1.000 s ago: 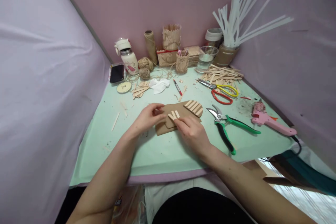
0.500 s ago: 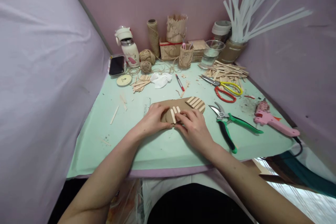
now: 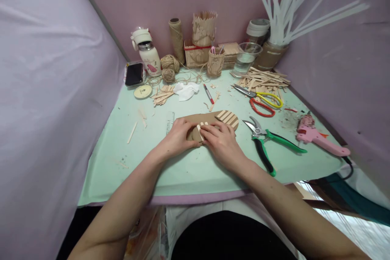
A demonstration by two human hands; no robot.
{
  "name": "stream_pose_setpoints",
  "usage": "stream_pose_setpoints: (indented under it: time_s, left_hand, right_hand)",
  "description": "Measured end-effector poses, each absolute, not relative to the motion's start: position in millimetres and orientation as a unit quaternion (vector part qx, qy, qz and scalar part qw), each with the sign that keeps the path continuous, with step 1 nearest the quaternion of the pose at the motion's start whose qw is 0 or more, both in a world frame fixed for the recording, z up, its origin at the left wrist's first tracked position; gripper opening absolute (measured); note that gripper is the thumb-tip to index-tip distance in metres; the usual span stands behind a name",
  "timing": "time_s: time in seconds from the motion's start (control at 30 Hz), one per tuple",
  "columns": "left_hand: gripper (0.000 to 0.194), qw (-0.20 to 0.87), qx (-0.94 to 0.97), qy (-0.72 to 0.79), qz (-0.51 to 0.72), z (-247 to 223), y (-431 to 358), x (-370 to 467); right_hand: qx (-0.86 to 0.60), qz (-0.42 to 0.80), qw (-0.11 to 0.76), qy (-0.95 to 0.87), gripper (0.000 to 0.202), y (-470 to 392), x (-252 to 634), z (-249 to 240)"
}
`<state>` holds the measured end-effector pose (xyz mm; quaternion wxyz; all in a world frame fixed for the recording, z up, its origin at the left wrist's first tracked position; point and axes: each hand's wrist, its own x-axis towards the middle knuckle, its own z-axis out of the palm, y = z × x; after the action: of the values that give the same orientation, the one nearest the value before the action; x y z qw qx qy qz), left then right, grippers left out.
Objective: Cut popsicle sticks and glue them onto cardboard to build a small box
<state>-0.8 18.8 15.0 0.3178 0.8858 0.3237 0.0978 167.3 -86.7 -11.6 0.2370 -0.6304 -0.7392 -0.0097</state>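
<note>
A brown cardboard sole-shaped piece (image 3: 199, 117) lies on the green cloth, with slanted pale sticks (image 3: 227, 118) across its right end. A smaller cardboard piece (image 3: 196, 134) rests near its left end and bears a few short pale sticks (image 3: 199, 130). My left hand (image 3: 179, 135) grips the left side of the smaller piece between thumb and fingers. My right hand (image 3: 221, 140) lies over the sticks on that piece, fingertips pressed on them and partly hiding them.
Green-handled pruners (image 3: 260, 136), red and yellow scissors (image 3: 256, 97) and a pink glue gun (image 3: 317, 138) lie to the right. Behind are a stick pile (image 3: 262, 81), a water cup (image 3: 245, 61), twine balls (image 3: 169, 65), a bottle (image 3: 150, 59) and a marker (image 3: 209, 94).
My right fingers have moved slightly left and now cover more of the short sticks. My left hand keeps its grip in nearly the same place.
</note>
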Motion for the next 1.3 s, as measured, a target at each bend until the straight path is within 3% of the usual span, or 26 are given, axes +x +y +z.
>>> stream_pose_setpoints:
  time_s: [0.67, 1.3]
  left_hand:
    - [0.059, 0.302, 0.893, 0.322, 0.093, 15.2, 17.6, 0.3]
    - [0.045, 0.235, 0.895, 0.356, 0.128, 11.3, 9.1, 8.2]
  right_hand:
    - [-0.631, 0.009, 0.239, -0.738, 0.035, -87.5, 167.6, -13.3]
    - [-0.625, 0.011, 0.243, -0.742, 0.038, -88.8, 170.1, -17.2]
